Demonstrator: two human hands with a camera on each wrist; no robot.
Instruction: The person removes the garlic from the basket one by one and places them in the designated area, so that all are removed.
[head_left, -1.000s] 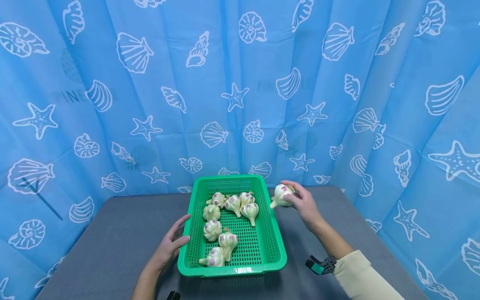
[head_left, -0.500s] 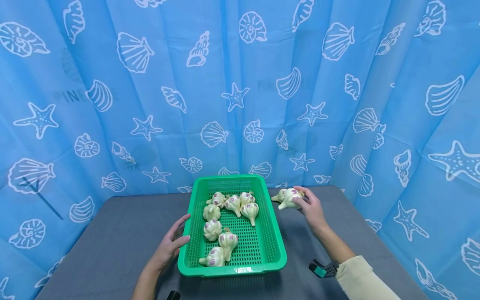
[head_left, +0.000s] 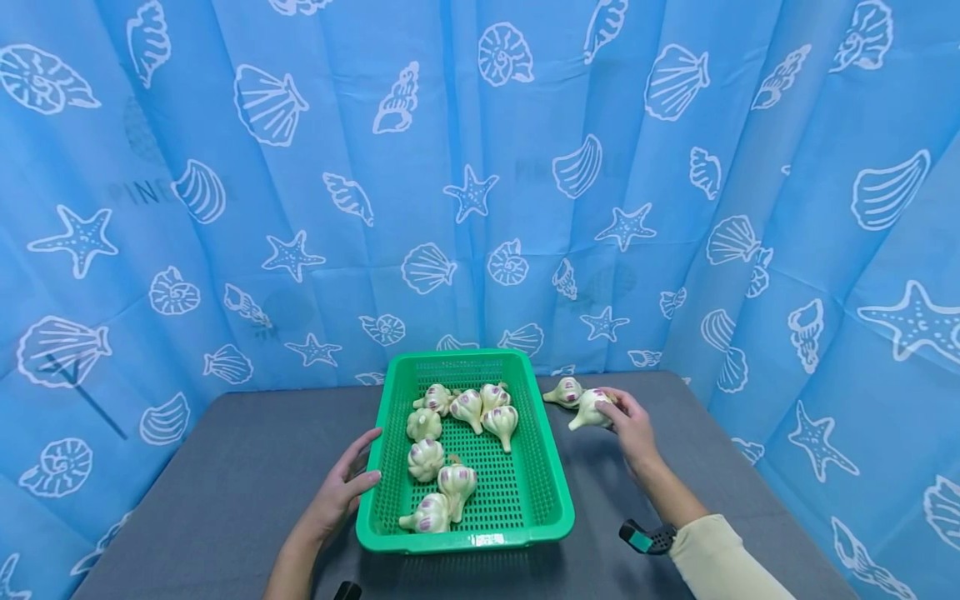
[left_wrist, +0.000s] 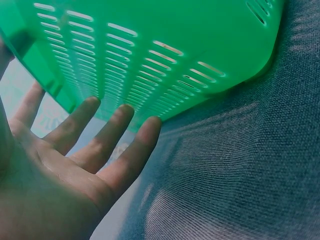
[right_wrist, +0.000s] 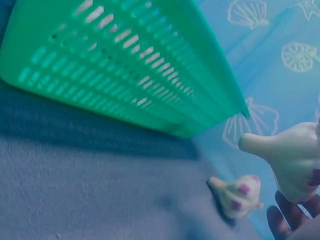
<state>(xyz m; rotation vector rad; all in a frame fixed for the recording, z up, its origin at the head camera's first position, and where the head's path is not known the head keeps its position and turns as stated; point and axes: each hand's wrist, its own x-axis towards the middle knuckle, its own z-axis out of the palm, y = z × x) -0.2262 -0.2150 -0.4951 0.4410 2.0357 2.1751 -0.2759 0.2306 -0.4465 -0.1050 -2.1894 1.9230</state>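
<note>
Right of the green basket (head_left: 558, 492), my right hand (head_left: 633, 429) holds a garlic bulb (head_left: 592, 408) between fingers and thumb, its stem end pointing toward the basket. In the right wrist view this garlic bulb (right_wrist: 295, 160) hangs above the tabletop. A second garlic bulb (head_left: 566, 392) lies on the table just behind it, beside the basket's far right part. My left hand (head_left: 337, 492) is at the basket's left side, fingers spread and nearly straight. Its fingertips (left_wrist: 150, 127) are right at the slotted wall in the left wrist view.
Inside the basket, several garlic bulbs (head_left: 426, 460) lie along the left side and at the back; its right front floor shows bare mesh. A grey cloth-covered table (head_left: 247, 467) extends around it. Behind hangs a blue curtain (head_left: 465, 275) with white shell prints.
My right hand has moved right and slightly nearer with its garlic bulb, away from the basket rim. The second bulb on the table has come into view. My left hand has stayed put.
</note>
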